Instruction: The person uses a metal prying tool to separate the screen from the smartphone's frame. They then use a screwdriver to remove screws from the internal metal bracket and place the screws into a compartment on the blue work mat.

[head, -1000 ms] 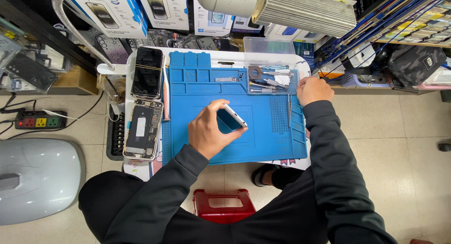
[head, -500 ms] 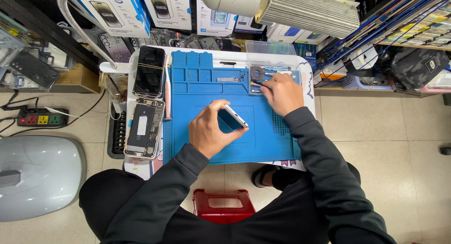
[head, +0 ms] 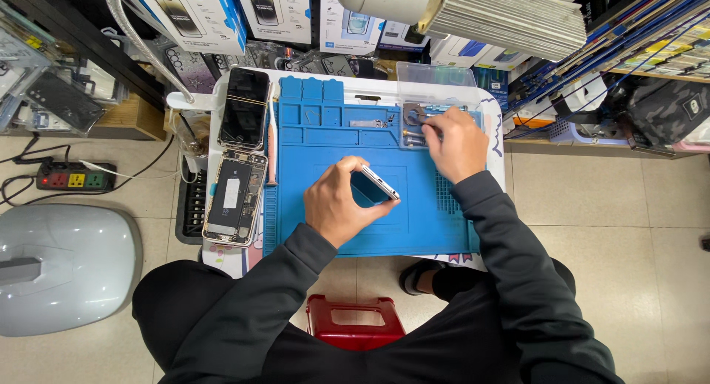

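left hand (head: 342, 201): we see it curled around a slim dark phone with a pale metal edge (head: 376, 186), pinching it by its sides and holding it tilted just above the middle of the mat.
right hand (head: 452, 141): we see it reaching into the tool tray at the mat's upper right, fingers bent down onto small metal tools (head: 416, 118); we cannot tell whether it grips one.
surface: a blue silicone repair mat with moulded compartments (head: 325, 125) covers a small white table (head: 216, 118).
left of mat: a black phone lying face up (head: 242, 107), and below it an opened phone body showing its insides (head: 235, 198).
room: pale tiled floor (head: 592, 206), a red plastic stool (head: 355, 321) under us, a power strip (head: 68, 178) on the floor to the left, phone boxes (head: 222, 11) stacked behind the table.
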